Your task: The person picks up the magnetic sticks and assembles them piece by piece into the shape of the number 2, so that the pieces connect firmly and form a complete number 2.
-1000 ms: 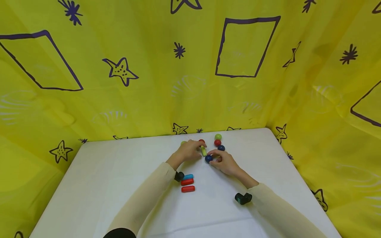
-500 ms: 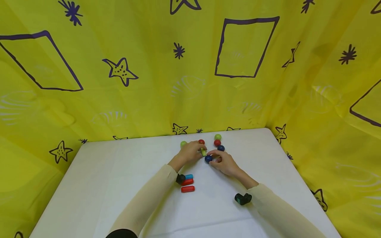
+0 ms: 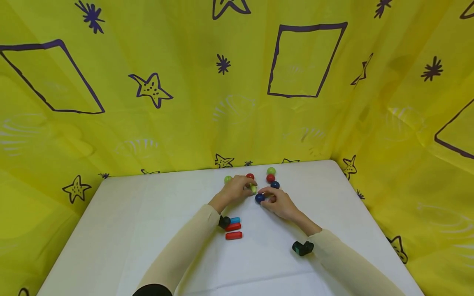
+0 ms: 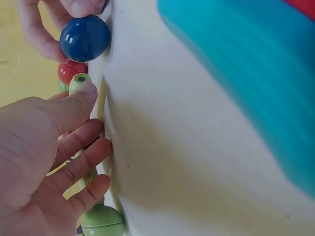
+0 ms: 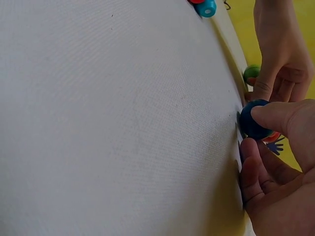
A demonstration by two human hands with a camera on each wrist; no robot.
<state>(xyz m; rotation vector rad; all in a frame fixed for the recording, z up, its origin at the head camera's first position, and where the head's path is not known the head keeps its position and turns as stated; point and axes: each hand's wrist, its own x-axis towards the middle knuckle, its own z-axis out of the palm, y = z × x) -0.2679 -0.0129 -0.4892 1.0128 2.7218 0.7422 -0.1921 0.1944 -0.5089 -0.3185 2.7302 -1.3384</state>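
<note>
My left hand (image 3: 234, 189) pinches a light green stick (image 4: 80, 82) between thumb and fingers; a small hole shows in the stick's end. Just to its right, a dark blue ball (image 3: 260, 198) is pinched by my right hand (image 3: 282, 204), thumb on one side and fingers on the other. In the right wrist view the thumb lies across the blue ball (image 5: 252, 123), which is close to the white table. The stick's end and the ball are near each other. Beyond the left hand are a green ball (image 3: 227, 179) and a red ball (image 3: 250, 176), both partly hidden.
At the back right, a green ball (image 3: 271, 170), a red ball (image 3: 270, 178) and a blue ball (image 3: 275, 185) form a row. Nearer me lie a blue stick (image 3: 235, 220) and two red sticks (image 3: 234, 235). A yellow patterned curtain (image 3: 185, 123) borders the white table (image 3: 148, 213).
My left hand has shifted slightly, so more of the green and red balls behind it shows and less of the green stick. My right hand stays in place with the blue ball.
</note>
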